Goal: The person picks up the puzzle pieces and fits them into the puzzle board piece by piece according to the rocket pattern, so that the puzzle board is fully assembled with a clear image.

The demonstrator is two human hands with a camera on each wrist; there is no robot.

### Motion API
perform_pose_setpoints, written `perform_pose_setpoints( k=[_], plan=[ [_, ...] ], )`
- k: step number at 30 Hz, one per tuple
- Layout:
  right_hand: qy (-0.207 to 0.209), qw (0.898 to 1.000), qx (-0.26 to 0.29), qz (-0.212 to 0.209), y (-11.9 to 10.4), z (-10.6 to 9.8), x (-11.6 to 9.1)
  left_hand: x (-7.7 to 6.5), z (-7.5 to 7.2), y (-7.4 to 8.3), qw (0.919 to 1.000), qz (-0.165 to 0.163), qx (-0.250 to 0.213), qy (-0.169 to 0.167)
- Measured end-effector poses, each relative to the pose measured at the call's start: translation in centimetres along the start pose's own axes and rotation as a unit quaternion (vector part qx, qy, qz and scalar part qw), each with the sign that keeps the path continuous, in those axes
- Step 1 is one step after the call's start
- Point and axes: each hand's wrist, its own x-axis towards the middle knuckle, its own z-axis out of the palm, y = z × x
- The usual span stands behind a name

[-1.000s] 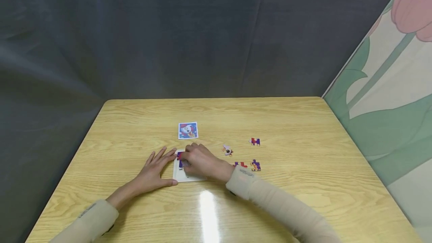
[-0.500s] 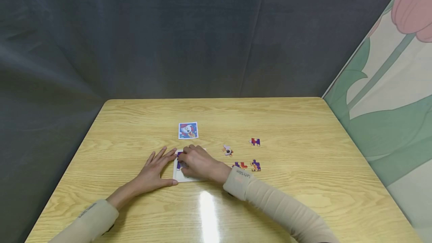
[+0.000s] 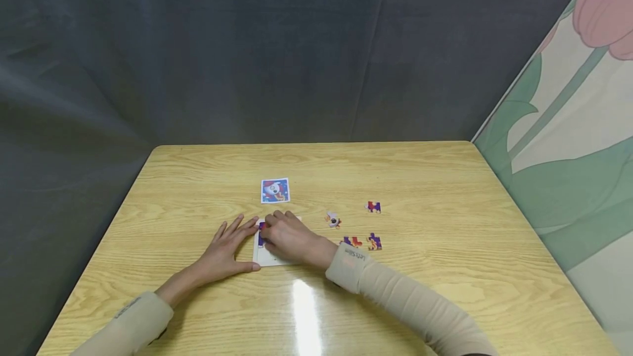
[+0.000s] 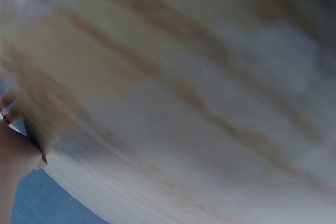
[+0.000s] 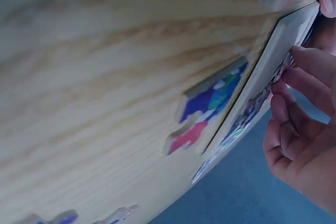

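A white puzzle tray point(image 3: 271, 260) lies flat on the table, with purple puzzle pieces point(image 3: 261, 240) along its left side. My left hand point(image 3: 225, 251) spreads its fingers beside the tray, fingertips and thumb at the left rim. Over the tray's middle, my right hand point(image 3: 292, 238) bends its fingers down and pinches a puzzle piece close against the tray; the back of the hand hides most of it in the head view. In the right wrist view, thumb and fingertips point(image 5: 298, 51) meet at the tray's surface. The left wrist view catches only part of the left hand point(image 4: 18, 156).
A square picture card point(image 3: 275, 190) with a white dog-like figure lies behind the tray. Right of the tray are loose pieces: a white one point(image 3: 333, 220), a red-purple one point(image 3: 374, 207), a purple-orange one point(image 3: 374, 242) and red-purple pieces point(image 3: 353, 242) near the right wrist.
My right hand has shifted slightly left and down over the tray, and the piece at its fingers shows less. The left hand and the loose pieces keep their places.
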Motion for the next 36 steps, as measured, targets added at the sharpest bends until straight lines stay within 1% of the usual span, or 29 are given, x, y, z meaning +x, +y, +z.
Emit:
perform_pose_setpoints(
  k=[3,6,8,9,11,15,18,20,23,25,27,30,33,36],
  plan=[
    [-0.002,1.000,-0.023,-0.003,-0.2,0.0,0.1,0.0,0.0,0.0,1.0000,0.002,0.002,0.002],
    [-0.010,0.998,-0.062,-0.010,-0.4,0.1,0.1,0.0,0.0,-0.1,1.0000,0.005,0.005,0.003],
    [-0.012,0.997,-0.071,-0.011,-0.5,0.2,0.1,0.0,0.1,-0.1,1.0000,0.006,0.005,0.004],
    [-0.010,0.998,-0.066,-0.010,-0.5,0.3,0.1,0.0,0.1,-0.1,1.0000,0.006,0.005,0.004],
    [-0.003,0.999,-0.037,-0.003,-0.3,0.1,-0.1,0.0,0.1,-0.1,1.0000,0.006,0.004,0.004],
    [0.041,0.998,0.039,0.002,0.7,-0.8,-1.0,0.1,0.2,-0.1,1.0000,0.005,0.002,0.001],
    [0.089,0.993,0.071,0.006,1.8,-2.0,-2.1,0.1,0.2,-0.2,1.0000,0.004,0.004,0.002],
    [0.122,0.988,0.089,0.014,2.9,-2.7,-2.9,0.0,0.2,-0.2,1.0000,0.002,0.004,0.004],
    [0.165,0.980,0.102,0.038,4.8,-3.1,-4.5,0.0,0.3,-0.3,1.0000,0.003,0.004,0.007],
    [0.183,0.976,0.107,0.056,6.0,-3.1,-5.6,0.0,0.3,-0.4,0.9999,0.005,0.006,0.008],
    [0.190,0.973,0.108,0.075,7.0,-2.9,-6.6,-0.1,0.3,-0.5,0.9999,0.008,0.005,0.010],
    [0.188,0.971,0.109,0.097,8.0,-2.4,-7.8,-0.4,0.2,-0.5,0.9999,0.007,0.003,0.011],
    [0.182,0.970,0.105,0.120,8.8,-1.8,-8.6,-0.4,0.2,-0.4,0.9999,0.005,0.000,0.015],
    [0.175,0.971,0.091,0.138,9.3,-1.2,-9.1,-0.5,0.3,-0.4,0.9997,0.010,-0.001,0.022]
  ],
)
